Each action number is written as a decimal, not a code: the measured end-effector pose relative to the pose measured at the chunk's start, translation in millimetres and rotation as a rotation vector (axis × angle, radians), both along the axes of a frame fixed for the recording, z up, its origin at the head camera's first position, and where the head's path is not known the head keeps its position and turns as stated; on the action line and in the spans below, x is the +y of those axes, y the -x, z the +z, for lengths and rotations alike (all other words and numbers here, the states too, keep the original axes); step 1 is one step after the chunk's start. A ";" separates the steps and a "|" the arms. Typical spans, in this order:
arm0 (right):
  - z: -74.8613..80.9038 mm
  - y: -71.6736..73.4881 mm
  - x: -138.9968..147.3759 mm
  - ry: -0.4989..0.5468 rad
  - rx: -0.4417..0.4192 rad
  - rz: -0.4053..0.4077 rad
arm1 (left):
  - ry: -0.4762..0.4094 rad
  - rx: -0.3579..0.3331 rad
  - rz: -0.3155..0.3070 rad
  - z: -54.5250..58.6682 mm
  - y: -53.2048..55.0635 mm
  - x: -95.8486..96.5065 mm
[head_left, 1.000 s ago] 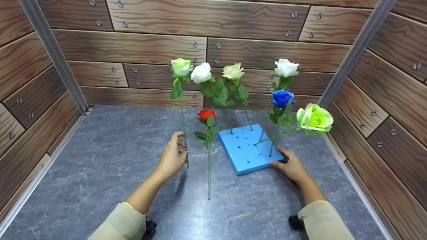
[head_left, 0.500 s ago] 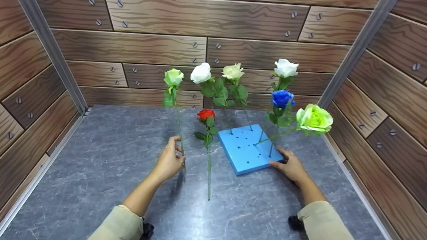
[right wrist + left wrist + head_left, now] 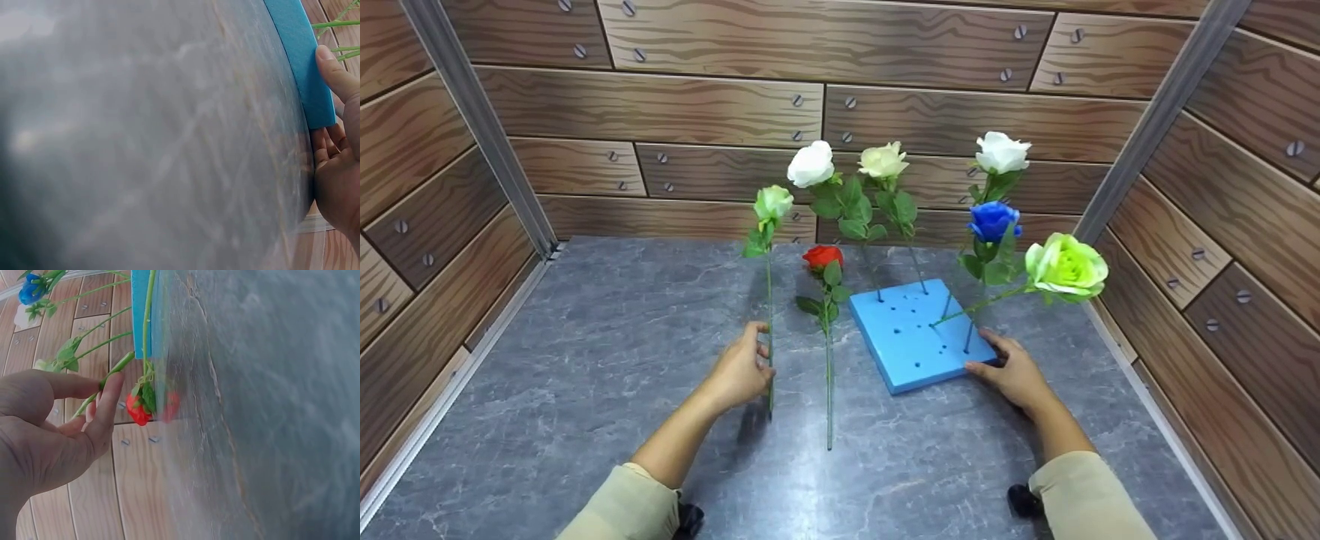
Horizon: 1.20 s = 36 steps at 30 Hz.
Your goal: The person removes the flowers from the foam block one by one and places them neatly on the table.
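Note:
My left hand [image 3: 740, 369] pinches the lower stem of a pale green rose [image 3: 773, 204] between thumb and fingertips; the flower stands nearly upright, left of the red rose. The cut end of that stem shows past the fingertips in the left wrist view. The red rose [image 3: 823, 257] lies on the table, its stem toward me. A blue foam block [image 3: 911, 352] with small holes bears several upright or leaning roses. At its near right corner my right hand [image 3: 1020, 375] grips the block, the thumb [image 3: 332, 70] against one side and the other fingers partly hidden.
In the block stand a white rose [image 3: 811, 165], a cream rose [image 3: 883, 160], a second white rose [image 3: 1003, 153] and a blue rose [image 3: 994, 222]. A large green rose [image 3: 1066, 265] leans out to the right. Wood-patterned walls [image 3: 720, 112] enclose the grey marbled table [image 3: 607, 360].
My left hand has moved down and slightly toward me with the pale green rose, so its bloom is lower and its stem end nearer the table. The right hand and block have stayed still.

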State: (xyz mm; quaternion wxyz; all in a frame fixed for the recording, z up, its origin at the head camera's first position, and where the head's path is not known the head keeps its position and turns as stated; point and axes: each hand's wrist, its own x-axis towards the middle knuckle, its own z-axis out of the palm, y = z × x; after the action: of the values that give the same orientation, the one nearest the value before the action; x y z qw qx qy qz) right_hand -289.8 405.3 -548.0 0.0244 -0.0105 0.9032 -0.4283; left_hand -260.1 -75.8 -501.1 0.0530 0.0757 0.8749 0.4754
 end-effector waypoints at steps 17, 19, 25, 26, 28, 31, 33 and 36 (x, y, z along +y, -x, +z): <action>-0.5 -0.7 0.8 -0.003 0.007 0.010 | 0.007 -0.184 -0.060 -3.9 -5.5 1.6; -0.4 -0.7 0.6 -0.005 0.007 0.008 | 0.008 -0.189 -0.067 -4.9 -5.7 1.7; -0.5 -0.7 -0.1 -0.010 0.009 0.003 | -0.010 -0.228 -0.071 -5.9 -6.3 1.5; -0.5 -0.7 -0.3 -0.010 0.010 0.002 | -0.012 -0.232 -0.070 -6.0 -6.4 1.6; -0.6 -0.6 -0.5 -0.011 0.011 0.001 | -0.007 -0.237 -0.068 -6.8 -6.2 1.6; -0.7 -0.5 -0.6 -0.008 0.008 -0.001 | 0.009 -0.240 -0.070 -7.7 -6.0 1.8; -0.7 -0.4 -0.7 -0.006 0.006 -0.001 | 0.020 -0.243 -0.071 -8.2 -5.5 1.8; -0.9 0.0 -0.8 -0.003 0.003 -0.002 | 0.030 -0.237 -0.062 -8.7 -4.8 2.2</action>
State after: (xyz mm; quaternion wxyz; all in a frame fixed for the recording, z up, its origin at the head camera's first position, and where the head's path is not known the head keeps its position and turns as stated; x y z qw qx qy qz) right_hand -289.7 404.5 -548.9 0.0229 -0.0101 0.9038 -0.4272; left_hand -255.3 -73.6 -509.8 0.1718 0.0449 0.8668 0.4660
